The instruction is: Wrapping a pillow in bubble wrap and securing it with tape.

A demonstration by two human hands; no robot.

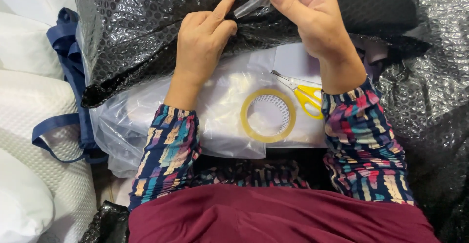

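Left hand: my left hand (202,38) rests on the black bubble wrap (132,28), forefinger stretched up and to the right, its tip touching the near end of the tape strip (250,6); the other fingers are curled in, grasping nothing.
Right hand: my right hand (308,16) has its grip pinched on the far end of the tape strip, thumb against fingertips.
Tape strip: clear, narrow, at the top centre of the view, stretched between the two hands just over the black wrap. Long axis runs low-left to high-right, with the lower end at the left forefinger.
Black bubble wrap: large glossy dark bundle across the top, spilling down the right side.
Clear plastic bag: clear plastic bag (220,111), pale and flat, lies below the black bundle, between my forearms.
Tape roll: tape roll (267,115), a yellowish ring, lies flat on the clear bag, just left of the scissors.
Scissors: scissors (303,94), yellow handles, blades closed and pointing up-left, handles toward my right sleeve.
Blue bag: navy fabric bag (73,67) with strap loops at the left, partly under the wraps.
White padding: white textured cushion (29,106) along the left edge.
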